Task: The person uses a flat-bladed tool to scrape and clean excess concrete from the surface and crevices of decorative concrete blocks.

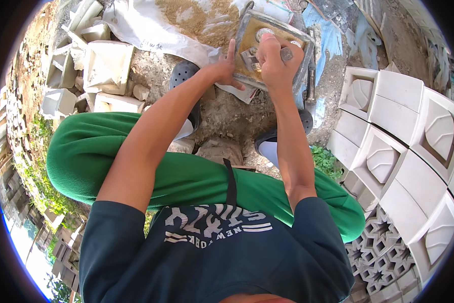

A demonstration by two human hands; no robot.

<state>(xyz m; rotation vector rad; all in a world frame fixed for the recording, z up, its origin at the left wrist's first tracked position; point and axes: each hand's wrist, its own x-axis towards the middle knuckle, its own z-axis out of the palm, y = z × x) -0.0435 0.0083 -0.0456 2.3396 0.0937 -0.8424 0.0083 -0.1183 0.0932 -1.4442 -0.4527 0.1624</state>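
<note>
A square grey mould frame (243,31) lies on the ground in front of me, tilted, with yellowish-brown sandy material (257,25) inside. My left hand (227,69) rests at its left edge, thumb and fingers spread. Over the mould, my right hand (276,61) is closed in a fist around a tool handle (286,54), whose rounded end sticks out of the grip. The tool's working end is hidden, so its kind cannot be told. A grey metal-looking piece (249,59) and a round grey shape (263,34) show on the sandy surface.
A sand pile (196,20) lies on a white sheet (136,30) beyond my left foot. Cast blocks (108,65) stand at left; pale blocks (381,156) and star-patterned blocks (383,247) are stacked at right. A metal bar (311,76) lies beside the mould.
</note>
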